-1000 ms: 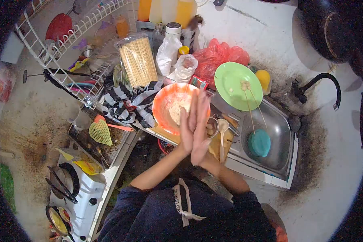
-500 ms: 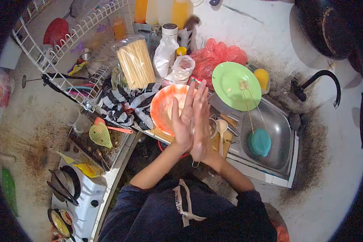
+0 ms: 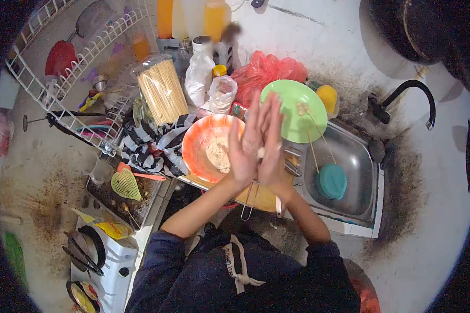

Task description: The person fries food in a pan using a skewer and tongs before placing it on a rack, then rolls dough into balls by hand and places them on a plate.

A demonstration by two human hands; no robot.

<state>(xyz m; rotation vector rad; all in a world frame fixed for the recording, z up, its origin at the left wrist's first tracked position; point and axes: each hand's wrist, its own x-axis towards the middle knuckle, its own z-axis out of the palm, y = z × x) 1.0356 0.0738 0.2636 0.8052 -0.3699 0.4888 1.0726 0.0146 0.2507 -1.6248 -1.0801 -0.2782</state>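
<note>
My left hand [image 3: 244, 159] and my right hand [image 3: 270, 161] stand palm to palm over the counter, fingers stretched upward and slightly blurred. Between the palms shows a small pale dough ball [image 3: 260, 152]. Just left of my hands sits an orange-and-white bowl [image 3: 191, 143] with a lump of beige dough [image 3: 218, 155] in it. Behind my fingers lies a green plate [image 3: 292, 130], with small dough balls [image 3: 302, 108] on thin skewers whose ends reach over the sink. A wooden cutting board [image 3: 263, 198] with a wire-handled strainer [image 3: 248, 206] is partly hidden below my hands.
At right is a metal sink [image 3: 357, 172] holding a turquoise container [image 3: 331, 181], under a black faucet [image 3: 407, 91]. A bag of bamboo skewers [image 3: 163, 91] and a red plastic bag [image 3: 263, 73] stand behind. A stove [image 3: 117, 258] and a yellow-green strainer [image 3: 125, 185] are at left.
My hands have shifted against each other and parted a little, so the small dough ball shows between the palms. The view has moved slightly, and more of the bowl's dough is visible.
</note>
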